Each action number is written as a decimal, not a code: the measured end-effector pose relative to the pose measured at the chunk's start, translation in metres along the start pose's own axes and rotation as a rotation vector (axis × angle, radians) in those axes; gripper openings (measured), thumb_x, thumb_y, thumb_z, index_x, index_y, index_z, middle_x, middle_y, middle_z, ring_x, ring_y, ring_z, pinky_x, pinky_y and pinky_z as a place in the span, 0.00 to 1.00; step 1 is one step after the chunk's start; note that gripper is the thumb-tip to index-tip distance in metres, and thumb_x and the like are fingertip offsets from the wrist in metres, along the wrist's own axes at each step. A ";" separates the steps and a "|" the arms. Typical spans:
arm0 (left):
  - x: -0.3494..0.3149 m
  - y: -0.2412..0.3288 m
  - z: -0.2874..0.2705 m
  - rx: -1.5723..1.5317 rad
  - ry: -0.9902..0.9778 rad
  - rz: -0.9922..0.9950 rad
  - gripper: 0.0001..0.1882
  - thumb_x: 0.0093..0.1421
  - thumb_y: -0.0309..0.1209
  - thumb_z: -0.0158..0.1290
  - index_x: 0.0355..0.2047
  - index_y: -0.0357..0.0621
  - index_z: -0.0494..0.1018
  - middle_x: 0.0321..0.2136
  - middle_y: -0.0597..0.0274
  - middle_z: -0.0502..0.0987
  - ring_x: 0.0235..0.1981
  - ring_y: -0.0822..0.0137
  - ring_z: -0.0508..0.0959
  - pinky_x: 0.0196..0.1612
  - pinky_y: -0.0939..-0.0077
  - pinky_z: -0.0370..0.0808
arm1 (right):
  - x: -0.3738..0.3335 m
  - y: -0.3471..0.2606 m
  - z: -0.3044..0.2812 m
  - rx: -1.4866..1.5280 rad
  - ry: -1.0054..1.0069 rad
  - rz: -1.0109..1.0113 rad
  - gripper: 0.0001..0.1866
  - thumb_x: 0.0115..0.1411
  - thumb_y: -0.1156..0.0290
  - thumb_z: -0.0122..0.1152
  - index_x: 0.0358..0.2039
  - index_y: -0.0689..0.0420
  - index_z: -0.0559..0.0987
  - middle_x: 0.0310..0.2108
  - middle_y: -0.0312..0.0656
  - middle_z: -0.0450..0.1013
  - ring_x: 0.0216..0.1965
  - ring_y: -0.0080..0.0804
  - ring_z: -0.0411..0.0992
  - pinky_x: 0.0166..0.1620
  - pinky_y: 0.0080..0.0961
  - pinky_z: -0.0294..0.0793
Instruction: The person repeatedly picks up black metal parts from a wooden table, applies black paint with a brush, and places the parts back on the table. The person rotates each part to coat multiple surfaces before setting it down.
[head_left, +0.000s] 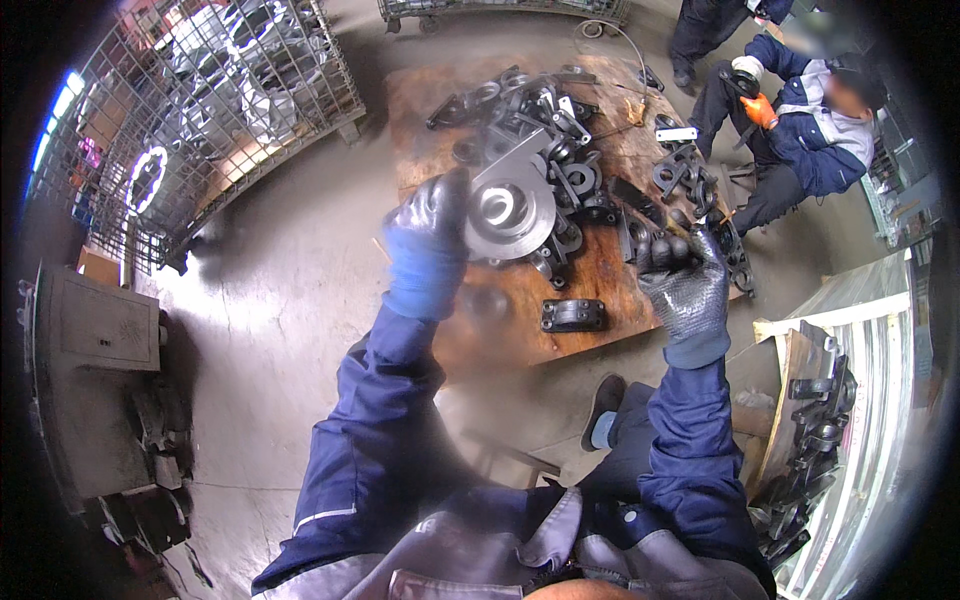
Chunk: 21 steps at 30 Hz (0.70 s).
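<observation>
My left hand point(436, 215), in a black-coated glove with a blue cuff, is closed on the edge of a grey metal bracket point(527, 218). This bracket has a flat plate and a round, bored hub, and is lifted over the wooden table. My right hand point(685, 285), gloved in black and grey, is closed around what looks like a brush point(640, 201) with a dark, long head and a brownish handle; the fingers hide part of it. Beyond the bracket lies a heap of dark metal brackets point(545, 110). One dark metal clamp-like part point(573, 315) sits apart near the table's front edge.
More dark parts point(685, 175) lie along the right of the wooden table point(430, 120). A seated person point(815, 140) with an orange glove is at the far right; another stands behind. A wire cage point(230, 110) is at left, a pale rack point(860, 380) with parts at right.
</observation>
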<state>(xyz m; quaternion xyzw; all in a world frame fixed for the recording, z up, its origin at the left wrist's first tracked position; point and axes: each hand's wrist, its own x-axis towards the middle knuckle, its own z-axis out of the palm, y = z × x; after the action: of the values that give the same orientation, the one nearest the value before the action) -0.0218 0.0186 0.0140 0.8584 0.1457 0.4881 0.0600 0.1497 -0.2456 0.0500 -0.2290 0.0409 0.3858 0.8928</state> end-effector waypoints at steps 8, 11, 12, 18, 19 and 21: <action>0.017 0.005 -0.019 -0.047 0.111 0.009 0.29 0.49 0.21 0.57 0.55 0.44 0.71 0.40 0.53 0.80 0.33 0.54 0.82 0.33 0.62 0.78 | 0.006 -0.009 -0.007 0.064 -0.064 -0.021 0.13 0.66 0.65 0.55 0.42 0.62 0.80 0.21 0.41 0.73 0.31 0.41 0.76 0.51 0.50 0.76; 0.019 0.005 -0.021 -0.085 0.156 0.033 0.28 0.49 0.22 0.59 0.53 0.40 0.72 0.42 0.51 0.80 0.36 0.53 0.82 0.36 0.65 0.80 | 0.007 -0.007 -0.008 0.042 -0.071 -0.040 0.14 0.67 0.65 0.55 0.44 0.62 0.79 0.21 0.41 0.71 0.30 0.41 0.75 0.51 0.50 0.76; 0.021 0.005 -0.021 -0.082 0.192 0.055 0.27 0.49 0.22 0.59 0.53 0.41 0.72 0.42 0.51 0.80 0.36 0.53 0.82 0.36 0.65 0.80 | 0.008 -0.006 -0.008 0.037 -0.062 -0.050 0.15 0.67 0.65 0.54 0.45 0.62 0.79 0.21 0.41 0.71 0.30 0.41 0.75 0.51 0.50 0.76; 0.014 0.014 -0.023 -0.279 0.021 -0.145 0.24 0.51 0.25 0.62 0.50 0.43 0.74 0.40 0.51 0.81 0.39 0.52 0.82 0.40 0.65 0.79 | 0.013 0.003 -0.006 -0.016 -0.308 -0.042 0.16 0.69 0.64 0.50 0.50 0.60 0.77 0.39 0.48 0.78 0.42 0.45 0.78 0.57 0.52 0.72; 0.012 0.015 -0.023 -0.342 -0.037 -0.225 0.23 0.50 0.25 0.63 0.49 0.44 0.75 0.39 0.51 0.81 0.40 0.51 0.82 0.42 0.64 0.79 | 0.011 0.005 -0.003 -0.048 -0.360 -0.045 0.16 0.70 0.63 0.49 0.50 0.59 0.76 0.44 0.50 0.78 0.46 0.46 0.78 0.59 0.53 0.71; 0.009 0.017 -0.020 -0.357 -0.043 -0.248 0.22 0.50 0.24 0.62 0.47 0.46 0.75 0.37 0.50 0.81 0.40 0.48 0.81 0.41 0.63 0.78 | 0.009 0.012 0.003 -0.162 -0.453 -0.136 0.20 0.72 0.64 0.44 0.61 0.57 0.69 0.52 0.56 0.74 0.51 0.50 0.76 0.59 0.52 0.73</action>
<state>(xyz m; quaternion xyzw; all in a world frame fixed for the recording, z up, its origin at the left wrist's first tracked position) -0.0311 0.0046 0.0354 0.8199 0.1602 0.4765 0.2740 0.1471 -0.2312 0.0462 -0.2099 -0.2068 0.3681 0.8819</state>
